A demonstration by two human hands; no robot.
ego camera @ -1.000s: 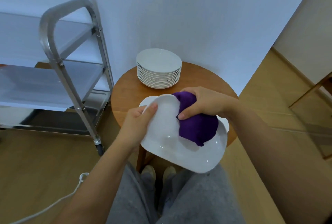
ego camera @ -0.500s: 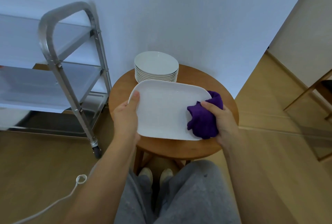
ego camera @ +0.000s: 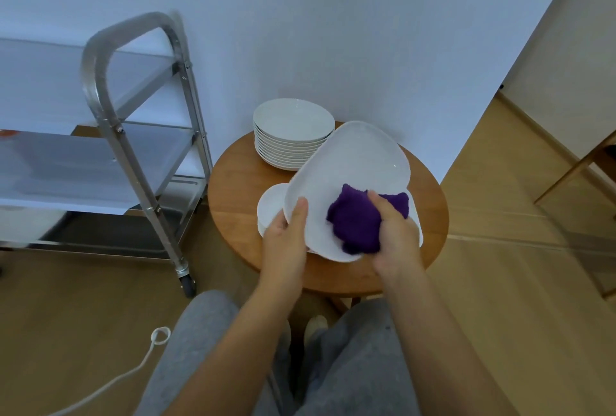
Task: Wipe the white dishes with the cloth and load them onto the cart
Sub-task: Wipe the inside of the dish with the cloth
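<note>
The large white rounded-square platter [ego camera: 350,179], flat half a second ago, now tilts up above the round wooden worktop [ego camera: 240,195]; the left hand [ego camera: 286,242] grips its edge, the right hand [ego camera: 395,242] clutches the purple cloth [ego camera: 353,222] against it.

No text, label or number can be read anywhere (dishes and cart included).
</note>
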